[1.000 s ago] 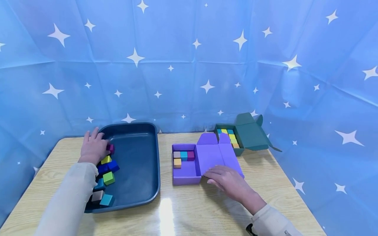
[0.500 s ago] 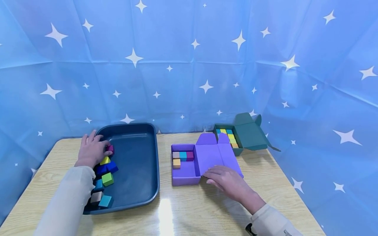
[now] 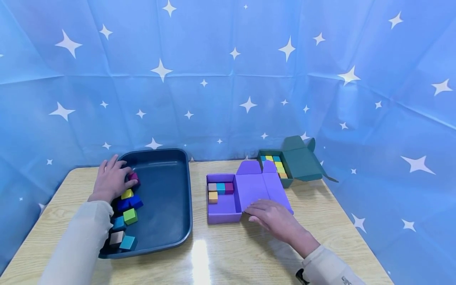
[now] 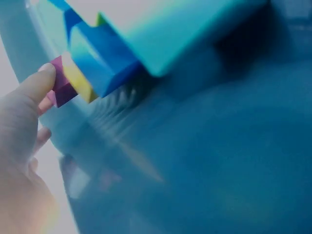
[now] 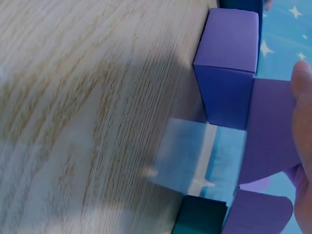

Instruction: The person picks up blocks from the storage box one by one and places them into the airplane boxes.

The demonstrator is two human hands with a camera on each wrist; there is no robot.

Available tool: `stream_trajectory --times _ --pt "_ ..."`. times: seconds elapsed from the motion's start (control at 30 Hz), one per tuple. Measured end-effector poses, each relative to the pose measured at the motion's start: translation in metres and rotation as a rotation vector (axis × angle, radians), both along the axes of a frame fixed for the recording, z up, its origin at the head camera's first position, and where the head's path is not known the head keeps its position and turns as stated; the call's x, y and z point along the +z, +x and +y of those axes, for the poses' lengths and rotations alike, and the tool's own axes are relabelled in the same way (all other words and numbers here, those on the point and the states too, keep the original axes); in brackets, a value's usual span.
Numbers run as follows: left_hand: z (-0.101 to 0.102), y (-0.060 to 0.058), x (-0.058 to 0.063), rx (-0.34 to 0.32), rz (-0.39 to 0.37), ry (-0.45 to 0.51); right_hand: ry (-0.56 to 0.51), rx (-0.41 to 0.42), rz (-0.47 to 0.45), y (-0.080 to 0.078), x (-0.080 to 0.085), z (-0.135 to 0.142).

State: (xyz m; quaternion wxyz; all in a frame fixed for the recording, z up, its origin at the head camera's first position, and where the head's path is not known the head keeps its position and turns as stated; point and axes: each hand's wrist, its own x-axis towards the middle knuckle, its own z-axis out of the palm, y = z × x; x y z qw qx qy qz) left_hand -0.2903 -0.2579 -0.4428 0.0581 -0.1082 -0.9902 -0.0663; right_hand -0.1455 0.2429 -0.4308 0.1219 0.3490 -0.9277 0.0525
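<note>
In the head view my left hand reaches over the left rim of a dark blue tray. Thumb and fingers pinch a magenta cube, also seen at the thumb tip in the left wrist view as a magenta cube. Just below it lie a yellow cube, blue cubes and a lime green cube. My right hand rests with extended fingers on the folded-back lid of a purple box. Inside that box are beige, teal, magenta and orange cubes.
Behind the purple box, to the right, stands a dark green box holding several cubes, its lid folded back. A grey-brown cube and a teal cube lie near the tray's front left corner. A blue starry curtain hangs behind the wooden table.
The magenta cube has tilted and shifted slightly up in my left fingers. The right hand and both boxes have stayed as they were.
</note>
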Motion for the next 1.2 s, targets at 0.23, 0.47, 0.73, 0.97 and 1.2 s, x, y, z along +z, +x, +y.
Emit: stream_trajectory --times 0.23,0.47,0.73,0.97,1.2 --pt "0.015 -0.001 0.019 -0.069 0.075 0.043 0.003 -0.004 -0.01 0.0 0.001 0.0" --pt "0.045 0.0 0.032 -0.155 0.16 0.058 0.007 -0.01 -0.008 0.001 0.001 -0.001" --pt "0.095 0.008 0.045 -0.257 0.268 0.099 0.01 -0.005 -0.003 0.0 0.0 -0.001" --pt "0.15 0.015 0.051 -0.358 0.249 0.086 0.0 0.007 0.0 -0.001 0.0 0.0" --pt "0.197 0.022 0.049 -0.45 0.137 0.013 0.003 0.005 -0.008 -0.002 0.001 0.0"
